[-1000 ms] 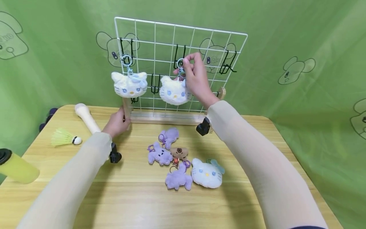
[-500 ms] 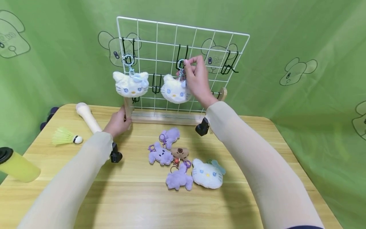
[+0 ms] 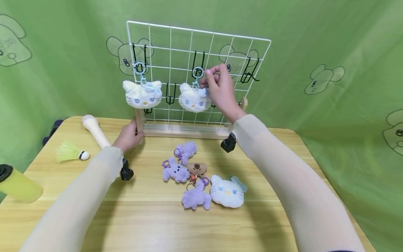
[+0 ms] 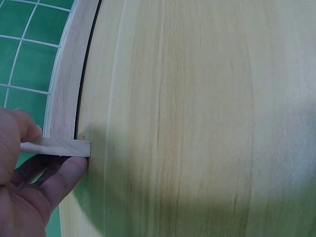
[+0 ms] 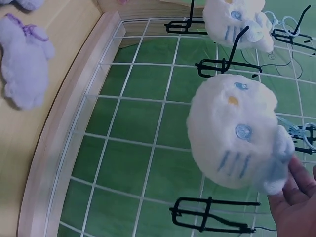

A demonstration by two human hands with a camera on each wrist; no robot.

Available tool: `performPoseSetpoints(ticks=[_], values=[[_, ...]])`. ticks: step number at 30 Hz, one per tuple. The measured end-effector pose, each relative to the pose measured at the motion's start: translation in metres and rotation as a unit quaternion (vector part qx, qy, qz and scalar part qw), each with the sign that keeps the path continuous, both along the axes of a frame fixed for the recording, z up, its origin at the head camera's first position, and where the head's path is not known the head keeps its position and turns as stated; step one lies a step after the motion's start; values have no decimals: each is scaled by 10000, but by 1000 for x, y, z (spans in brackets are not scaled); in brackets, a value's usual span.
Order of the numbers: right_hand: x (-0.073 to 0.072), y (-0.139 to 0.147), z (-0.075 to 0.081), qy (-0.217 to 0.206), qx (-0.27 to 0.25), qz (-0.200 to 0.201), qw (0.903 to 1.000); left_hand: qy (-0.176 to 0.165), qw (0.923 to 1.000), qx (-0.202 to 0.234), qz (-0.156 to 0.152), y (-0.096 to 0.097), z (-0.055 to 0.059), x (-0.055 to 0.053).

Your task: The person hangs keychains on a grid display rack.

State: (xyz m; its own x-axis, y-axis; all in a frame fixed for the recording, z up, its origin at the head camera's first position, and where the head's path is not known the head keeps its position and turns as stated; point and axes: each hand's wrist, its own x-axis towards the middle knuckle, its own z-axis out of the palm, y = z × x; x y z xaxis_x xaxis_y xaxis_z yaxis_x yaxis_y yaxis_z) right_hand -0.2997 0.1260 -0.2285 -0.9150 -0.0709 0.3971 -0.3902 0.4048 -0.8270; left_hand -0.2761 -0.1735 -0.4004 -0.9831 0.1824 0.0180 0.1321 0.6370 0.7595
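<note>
My left hand [image 3: 128, 135] pinches the wooden side post [image 4: 64, 147] of a white wire grid rack [image 3: 181, 57], thumb on one face and fingers on the other. A white plush cat-head keychain [image 3: 192, 99] hangs in the rack's middle, its light blue ring [image 3: 198, 72] on a black hook. Just right of that ring is my right hand [image 3: 222, 89], its fingers loosely bent and off the ring. In the right wrist view its fingertips are beside the plush's blue bow [image 5: 276, 170]; contact is unclear. A matching plush keychain [image 3: 143, 95] hangs on the left hook.
On the table [image 3: 151, 224] lie several purple plush keychains [image 3: 196, 196], a brown plush one [image 3: 197, 169] and another white cat-head plush [image 3: 227, 191]. To the left are a microphone [image 3: 95, 131], a shuttlecock [image 3: 72, 152] and a yellow tumbler [image 3: 20, 185]. A black hook [image 3: 248, 73] sticks out at upper right.
My right hand has let go of the blue ring and moved slightly right and down. The middle plush now hangs from its hook. My left hand stays on the post.
</note>
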Motion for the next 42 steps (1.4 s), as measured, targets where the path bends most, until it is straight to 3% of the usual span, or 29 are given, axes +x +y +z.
performPoseSetpoints(ticks=[6,12,15,18,22,27,31,37,42], values=[[19,16,1,468,853,37,9953,-82,9999,81,-38,2,-2,-1],[55,30,-3,1055,1575,287,9814,-40,9999,125,-59,2,-1,2],[73,38,-11,1455,1568,640,9748,-41,10000,69,-29,-1,0,3],[88,50,-25,1537,1684,1134,9670,-25,10000,16,-1,-1,1,2],[102,73,-53,977,2122,1730,9568,-6,10000,15,46,0,0,1],[109,110,-90,-418,2645,1982,9429,-26,10000,47,58,0,0,1],[109,138,-118,-1287,2897,2196,9227,-27,9999,6,101,0,-1,0],[110,159,-140,-1960,2973,2888,8887,8,9999,24,99,1,-2,-1],[109,161,-150,-2088,3050,3136,8747,-47,9999,26,130,2,-2,-1]])
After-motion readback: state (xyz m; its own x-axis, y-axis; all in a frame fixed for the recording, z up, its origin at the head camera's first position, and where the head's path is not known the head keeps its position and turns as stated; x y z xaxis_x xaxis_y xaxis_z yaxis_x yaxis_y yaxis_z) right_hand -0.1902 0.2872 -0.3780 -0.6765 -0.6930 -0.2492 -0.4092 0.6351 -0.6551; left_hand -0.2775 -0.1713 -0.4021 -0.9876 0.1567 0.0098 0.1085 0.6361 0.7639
